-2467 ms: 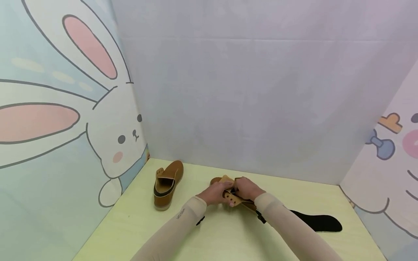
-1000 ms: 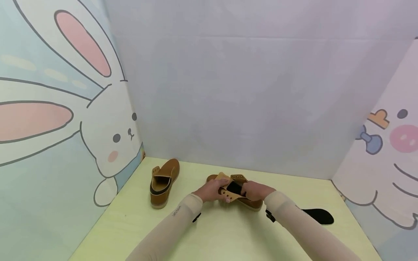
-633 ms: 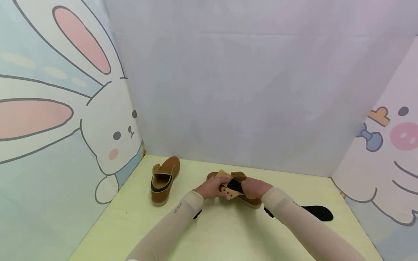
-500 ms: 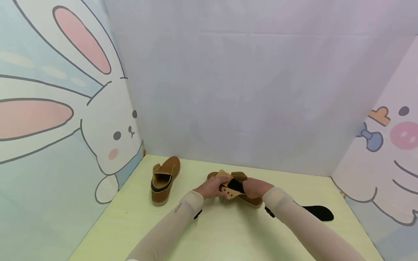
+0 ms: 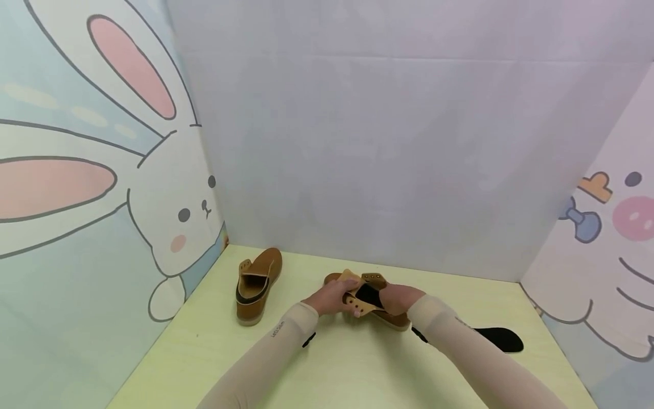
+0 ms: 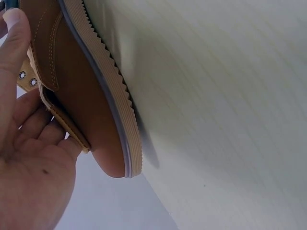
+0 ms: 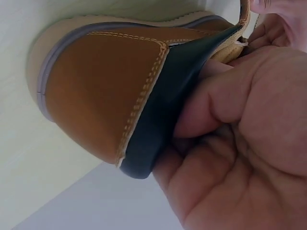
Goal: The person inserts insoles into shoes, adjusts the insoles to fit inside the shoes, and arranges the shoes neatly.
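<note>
A brown leather shoe (image 5: 393, 319) lies on the table, its eyelet flaps spread wide and its toe to the left. My left hand (image 5: 329, 296) grips it at the tongue and near flap; in the left wrist view the fingers curl against the flap edge. Inside the opening shows a black insole (image 5: 369, 295). My right hand (image 5: 401, 298) reaches into the heel end, and in the right wrist view the thumb goes down past the dark collar (image 7: 163, 100). Its fingertips are hidden in the shoe, so I cannot tell whether they pinch the insole.
The matching brown shoe (image 5: 258, 287) stands at the back left, flaps loose, heel toward me. A second black insole (image 5: 503, 339) lies flat at the right, partly behind my right forearm. A pale wall (image 5: 357, 159) rises behind the light wooden table (image 5: 204, 363).
My right hand has gone from the tongue area back to the heel end, uncovering the insole inside the shoe. My left hand keeps its grip; over the last half second little moves.
</note>
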Motion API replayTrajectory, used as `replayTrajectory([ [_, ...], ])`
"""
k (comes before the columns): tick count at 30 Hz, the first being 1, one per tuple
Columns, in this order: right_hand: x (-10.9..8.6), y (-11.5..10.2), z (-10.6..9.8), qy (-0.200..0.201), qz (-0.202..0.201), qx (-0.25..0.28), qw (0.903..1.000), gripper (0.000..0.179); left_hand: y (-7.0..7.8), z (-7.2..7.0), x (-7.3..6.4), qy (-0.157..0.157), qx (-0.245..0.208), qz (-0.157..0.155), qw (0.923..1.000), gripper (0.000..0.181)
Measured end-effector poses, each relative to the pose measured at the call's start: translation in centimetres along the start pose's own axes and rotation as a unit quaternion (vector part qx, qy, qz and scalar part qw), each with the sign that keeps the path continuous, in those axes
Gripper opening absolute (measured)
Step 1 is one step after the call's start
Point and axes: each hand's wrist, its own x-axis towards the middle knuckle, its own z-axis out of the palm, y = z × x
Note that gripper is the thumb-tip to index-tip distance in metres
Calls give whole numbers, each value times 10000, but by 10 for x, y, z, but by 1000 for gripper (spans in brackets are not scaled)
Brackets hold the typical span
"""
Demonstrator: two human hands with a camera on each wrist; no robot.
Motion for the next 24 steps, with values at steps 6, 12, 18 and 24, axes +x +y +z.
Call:
replayTrajectory([
  [6, -5, -6, -3, 83, -33, -104, 9999, 27, -1, 1, 1, 3, 8, -43, 10000, 89],
  [12, -5, -8, -3, 13, 7, -169, 9999, 29, -1, 1, 1, -33, 13, -43, 10000, 88],
  [18, -3, -9, -2, -67, 235, -183, 9995, 27, 1, 0, 2, -40, 78, 40, 10000, 88],
  [24, 7, -8, 4, 386, 159, 118, 9991, 18, 2, -1, 1, -25, 142, -9, 9999, 87],
])
